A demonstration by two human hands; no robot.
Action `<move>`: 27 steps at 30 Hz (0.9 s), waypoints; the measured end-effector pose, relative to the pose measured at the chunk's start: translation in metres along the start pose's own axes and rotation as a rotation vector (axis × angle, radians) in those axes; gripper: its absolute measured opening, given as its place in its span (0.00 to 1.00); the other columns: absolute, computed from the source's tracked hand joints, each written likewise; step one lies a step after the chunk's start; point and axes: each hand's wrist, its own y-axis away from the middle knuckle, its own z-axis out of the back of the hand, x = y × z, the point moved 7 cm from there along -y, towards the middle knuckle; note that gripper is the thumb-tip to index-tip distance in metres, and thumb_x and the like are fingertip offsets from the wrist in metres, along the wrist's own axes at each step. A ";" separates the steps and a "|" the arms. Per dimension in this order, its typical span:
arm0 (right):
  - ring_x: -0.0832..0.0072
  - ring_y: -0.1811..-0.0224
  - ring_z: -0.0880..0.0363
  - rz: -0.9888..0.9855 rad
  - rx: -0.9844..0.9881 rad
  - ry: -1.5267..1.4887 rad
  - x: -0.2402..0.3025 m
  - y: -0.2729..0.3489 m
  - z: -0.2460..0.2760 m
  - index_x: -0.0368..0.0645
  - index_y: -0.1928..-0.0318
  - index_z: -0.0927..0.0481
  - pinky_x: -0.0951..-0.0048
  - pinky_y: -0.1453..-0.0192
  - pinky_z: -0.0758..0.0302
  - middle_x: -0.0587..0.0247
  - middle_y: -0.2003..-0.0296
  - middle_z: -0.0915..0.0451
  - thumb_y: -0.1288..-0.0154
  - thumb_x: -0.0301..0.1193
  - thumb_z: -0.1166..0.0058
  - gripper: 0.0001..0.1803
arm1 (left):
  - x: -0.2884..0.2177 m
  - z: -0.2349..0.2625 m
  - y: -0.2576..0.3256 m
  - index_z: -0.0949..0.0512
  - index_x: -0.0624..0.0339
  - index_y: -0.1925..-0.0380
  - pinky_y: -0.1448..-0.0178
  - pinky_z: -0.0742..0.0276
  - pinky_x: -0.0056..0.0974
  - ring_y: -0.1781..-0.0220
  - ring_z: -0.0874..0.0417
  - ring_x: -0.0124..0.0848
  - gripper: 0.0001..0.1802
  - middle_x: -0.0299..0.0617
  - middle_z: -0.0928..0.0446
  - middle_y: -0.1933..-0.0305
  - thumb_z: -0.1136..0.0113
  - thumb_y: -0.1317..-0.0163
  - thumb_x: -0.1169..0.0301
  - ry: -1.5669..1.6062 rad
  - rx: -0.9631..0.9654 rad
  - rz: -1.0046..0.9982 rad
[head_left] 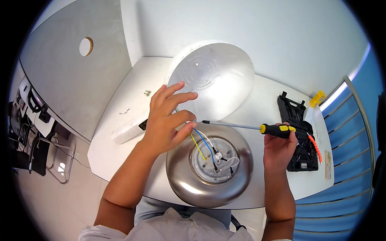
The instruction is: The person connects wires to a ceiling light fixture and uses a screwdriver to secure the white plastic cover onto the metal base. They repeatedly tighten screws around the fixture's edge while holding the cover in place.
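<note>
The hands work apart: the left hand (169,120) pinches wire ends with fingers spread, and the right hand (279,150) is closed around the yellow-and-black handle of a screwdriver (249,127), its tip reaching just beside the left fingertips. Under both lies the white desk (120,132). Beyond the left hand leans a round white diffuser cover (217,76). Between the hands sits the metal lamp base (209,168) (dome-shaped, shiny), with yellow, blue and white wires (203,144) rising from its centre. Right of the right hand is a black tool case (299,120).
</note>
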 end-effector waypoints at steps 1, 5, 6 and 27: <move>0.69 0.55 0.19 0.012 -0.008 0.004 0.003 0.000 0.000 0.44 0.48 0.29 0.65 0.54 0.15 0.59 0.57 0.22 0.28 0.42 0.55 0.17 | -0.001 -0.002 0.000 0.19 0.52 0.77 0.27 0.47 0.57 0.29 0.35 0.47 0.03 0.38 0.22 0.43 0.33 0.52 0.69 -0.022 0.014 0.002; 0.69 0.55 0.19 0.020 0.000 0.003 0.005 0.000 -0.001 0.44 0.48 0.29 0.66 0.55 0.14 0.58 0.57 0.22 0.29 0.42 0.55 0.17 | -0.004 -0.008 0.000 0.21 0.50 0.77 0.28 0.48 0.61 0.31 0.32 0.44 0.07 0.34 0.22 0.43 0.30 0.55 0.68 -0.040 0.060 0.006; 0.69 0.55 0.19 0.020 0.008 0.005 0.004 0.000 -0.001 0.44 0.48 0.29 0.66 0.56 0.14 0.58 0.57 0.23 0.29 0.42 0.55 0.17 | -0.006 -0.008 0.000 0.21 0.50 0.77 0.28 0.49 0.62 0.31 0.32 0.44 0.07 0.34 0.22 0.44 0.30 0.55 0.68 -0.042 0.060 0.006; 0.72 0.56 0.20 0.112 0.099 0.131 0.011 -0.001 -0.008 0.44 0.47 0.30 0.68 0.57 0.15 0.59 0.56 0.25 0.28 0.41 0.57 0.17 | -0.013 -0.008 -0.001 0.21 0.51 0.79 0.27 0.50 0.61 0.31 0.31 0.45 0.07 0.36 0.22 0.44 0.30 0.56 0.68 -0.012 0.164 -0.051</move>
